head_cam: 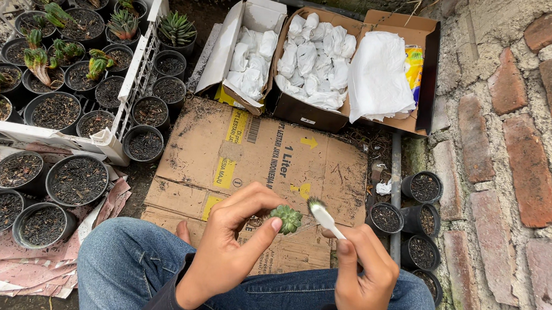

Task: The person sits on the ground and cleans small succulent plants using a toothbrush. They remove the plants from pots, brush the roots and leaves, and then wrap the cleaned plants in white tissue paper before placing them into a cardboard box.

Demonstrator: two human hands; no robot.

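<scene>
My left hand point(231, 239) holds a small green rosette succulent point(286, 218) between thumb and fingers, above a flattened cardboard sheet point(256, 153). My right hand point(362, 273) grips a white toothbrush point(324, 217), its bristle end right beside the succulent. Both hands hover over my lap; I sit cross-legged in blue jeans point(135, 263).
A white plastic crate point(138, 65) at the left holds several black pots with small succulents. More soil-filled black pots point(75, 180) stand below it and at the right point(423, 187). Open cardboard boxes point(313, 63) with white paper-wrapped bundles sit at the back. A brick wall point(534, 168) rises on the right.
</scene>
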